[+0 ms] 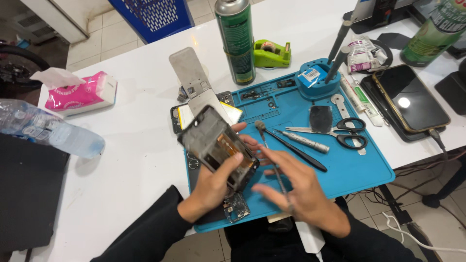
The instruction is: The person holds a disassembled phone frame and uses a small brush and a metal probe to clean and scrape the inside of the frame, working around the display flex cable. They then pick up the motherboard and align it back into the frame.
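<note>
The opened phone frame point(218, 148) sits tilted above the near left part of the blue work mat point(359, 170), its bare inside with a copper-coloured strip facing up. The left hand point(213, 187) grips it from below, thumb laid over the near edge and fingertips curled round the far side. The right hand point(298, 191) is blurred just beside it, fingers bent and loosely together, pinching a thin brush point(272, 155) whose small round head points up beside the frame. Whether the brush head touches the frame cannot be told.

Under the hands, a small circuit board point(236, 206) lies on the mat's near edge. Further out on the mat lie a silver screwdriver point(303, 140), a black spudger point(297, 151), black-handled scissors point(340, 132) and a dark square pad point(321, 118). A round blue tool stand point(318, 80) at the mat's far edge holds two grey tools upright.

Behind the frame, a metal phone clamp point(191, 80) leans on the white worktop point(136, 140). A green spray can point(236, 41) stands beside a green tape dispenser point(272, 53). To the left lie a pink tissue pack point(80, 93) and a plastic water bottle point(46, 128). To the right, a dark phone point(410, 97) lies face up.
</note>
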The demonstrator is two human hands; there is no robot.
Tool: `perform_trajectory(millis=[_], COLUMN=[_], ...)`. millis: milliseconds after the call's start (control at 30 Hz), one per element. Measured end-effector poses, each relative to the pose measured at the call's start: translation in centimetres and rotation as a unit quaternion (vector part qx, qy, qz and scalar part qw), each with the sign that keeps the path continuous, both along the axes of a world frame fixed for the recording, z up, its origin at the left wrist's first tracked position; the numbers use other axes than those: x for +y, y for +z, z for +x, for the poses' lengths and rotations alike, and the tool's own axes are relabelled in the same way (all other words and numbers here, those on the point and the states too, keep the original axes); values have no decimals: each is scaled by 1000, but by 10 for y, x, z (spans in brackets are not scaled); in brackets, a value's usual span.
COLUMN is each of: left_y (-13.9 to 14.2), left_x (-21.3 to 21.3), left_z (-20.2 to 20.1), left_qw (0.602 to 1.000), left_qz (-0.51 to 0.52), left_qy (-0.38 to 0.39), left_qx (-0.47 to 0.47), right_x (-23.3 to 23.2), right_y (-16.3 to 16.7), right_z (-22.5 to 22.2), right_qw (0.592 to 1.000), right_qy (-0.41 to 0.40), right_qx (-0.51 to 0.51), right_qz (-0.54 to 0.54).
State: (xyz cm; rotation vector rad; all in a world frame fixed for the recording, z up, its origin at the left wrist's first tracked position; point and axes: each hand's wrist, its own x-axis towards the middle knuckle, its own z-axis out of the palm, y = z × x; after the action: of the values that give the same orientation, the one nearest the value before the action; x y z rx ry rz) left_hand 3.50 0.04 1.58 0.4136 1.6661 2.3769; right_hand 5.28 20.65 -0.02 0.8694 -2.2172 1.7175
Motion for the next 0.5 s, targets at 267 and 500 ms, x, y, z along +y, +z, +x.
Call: perform_trajectory(millis=[267, 500], left_y=[-14, -22], left_x=[-23, -25], left_z=[-24, -39], left_qw=[989, 984], left_qz=[-142, -159], left_qy=[-36, -71], left_qx=[27, 28], right_x=[14, 20], right_y=[-13, -29], right_z=[-19, -26], right_qw=[995, 999], right_qy=[-42, -19], right_qx=[26, -22], right_qz=[83, 29])
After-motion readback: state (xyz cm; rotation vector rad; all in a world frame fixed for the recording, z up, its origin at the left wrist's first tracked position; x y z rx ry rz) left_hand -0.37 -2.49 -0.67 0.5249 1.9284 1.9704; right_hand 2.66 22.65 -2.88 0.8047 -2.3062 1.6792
